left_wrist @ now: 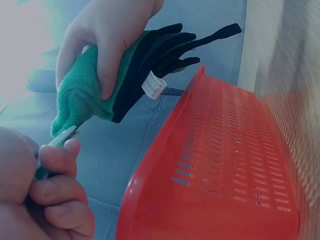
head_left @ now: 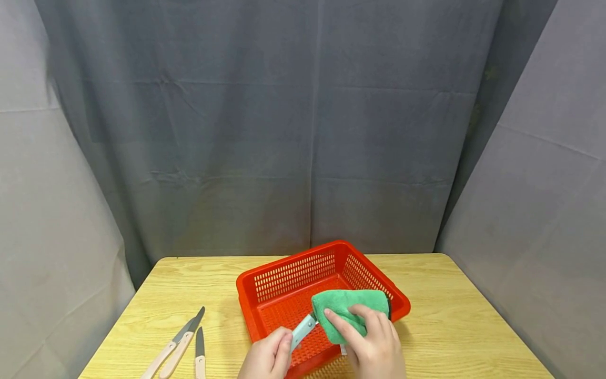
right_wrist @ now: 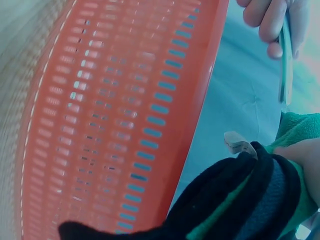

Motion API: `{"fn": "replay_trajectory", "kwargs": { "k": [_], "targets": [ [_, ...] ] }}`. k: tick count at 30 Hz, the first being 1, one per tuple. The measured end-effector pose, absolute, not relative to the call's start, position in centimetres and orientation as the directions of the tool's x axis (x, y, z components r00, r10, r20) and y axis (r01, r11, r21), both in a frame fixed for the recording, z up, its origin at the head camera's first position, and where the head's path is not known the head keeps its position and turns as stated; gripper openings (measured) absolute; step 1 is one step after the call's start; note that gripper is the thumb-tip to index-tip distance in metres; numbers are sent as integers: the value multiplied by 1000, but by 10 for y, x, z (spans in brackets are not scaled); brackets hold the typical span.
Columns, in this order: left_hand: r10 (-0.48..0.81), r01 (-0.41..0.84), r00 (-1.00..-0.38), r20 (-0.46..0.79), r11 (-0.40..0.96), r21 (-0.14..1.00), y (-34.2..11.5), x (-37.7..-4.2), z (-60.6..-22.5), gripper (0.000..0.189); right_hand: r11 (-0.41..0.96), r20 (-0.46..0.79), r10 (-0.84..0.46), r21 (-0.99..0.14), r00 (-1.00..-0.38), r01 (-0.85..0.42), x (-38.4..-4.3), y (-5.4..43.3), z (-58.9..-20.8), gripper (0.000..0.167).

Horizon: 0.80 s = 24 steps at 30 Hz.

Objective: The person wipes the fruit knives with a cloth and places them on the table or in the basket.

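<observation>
My left hand (head_left: pixel 269 355) grips a knife by its pale blue handle (head_left: pixel 303 330), which slants up to the right. Folded around the blade is a green cloth (head_left: pixel 326 300), so most of the metal is hidden. My right hand (head_left: pixel 376 345) holds this cloth from above, thumb on one side and fingers on the other. In the left wrist view the cloth's dark edging (left_wrist: pixel 135 87) and a white tag (left_wrist: pixel 153 85) hang off its far side. Both hands are above the near part of a red basket (head_left: pixel 251 310).
Three knives with pale wooden handles lie on the table left of the basket: a left one (head_left: pixel 158 360), a middle one (head_left: pixel 176 355) and a shorter right one (head_left: pixel 200 363). The wooden table (head_left: pixel 454 316) ends at a grey curtain (head_left: pixel 236 131) behind, with pale cloth at both sides.
</observation>
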<state>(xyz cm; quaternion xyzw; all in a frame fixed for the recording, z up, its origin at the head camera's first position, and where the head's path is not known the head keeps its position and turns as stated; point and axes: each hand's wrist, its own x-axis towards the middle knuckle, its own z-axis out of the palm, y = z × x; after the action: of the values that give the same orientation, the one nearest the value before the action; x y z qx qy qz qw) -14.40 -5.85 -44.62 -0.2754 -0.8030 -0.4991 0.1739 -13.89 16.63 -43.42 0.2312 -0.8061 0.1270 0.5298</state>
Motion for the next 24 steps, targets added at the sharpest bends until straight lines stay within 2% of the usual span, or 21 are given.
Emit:
{"fn": "replay_trajectory", "kwargs": {
  "k": [3,5,9,13,18,24],
  "targets": [
    [248,658,-751,612,361,660,-58,-145,-449,20,872,906,-219,16,-361,-489,-140,172,-433,58],
    [244,670,-739,627,362,648,-58,-146,-450,21,881,905,-205,4,-374,-473,-142,176,-433,60],
    [249,657,-752,610,365,660,-58,-145,-449,21,892,905,-174,-23,-389,-451,-144,183,-432,65],
    [249,615,-787,565,396,682,-59,-144,-447,20,891,924,-144,-36,-355,-453,-145,187,-431,62],
    [226,565,-821,524,450,691,-60,-145,-449,20,886,933,-173,7,-315,-464,-141,184,-428,38],
    [210,561,-822,529,458,690,-61,-146,-450,19,842,930,-274,109,-245,-529,-137,172,-428,43]
  ]
}}
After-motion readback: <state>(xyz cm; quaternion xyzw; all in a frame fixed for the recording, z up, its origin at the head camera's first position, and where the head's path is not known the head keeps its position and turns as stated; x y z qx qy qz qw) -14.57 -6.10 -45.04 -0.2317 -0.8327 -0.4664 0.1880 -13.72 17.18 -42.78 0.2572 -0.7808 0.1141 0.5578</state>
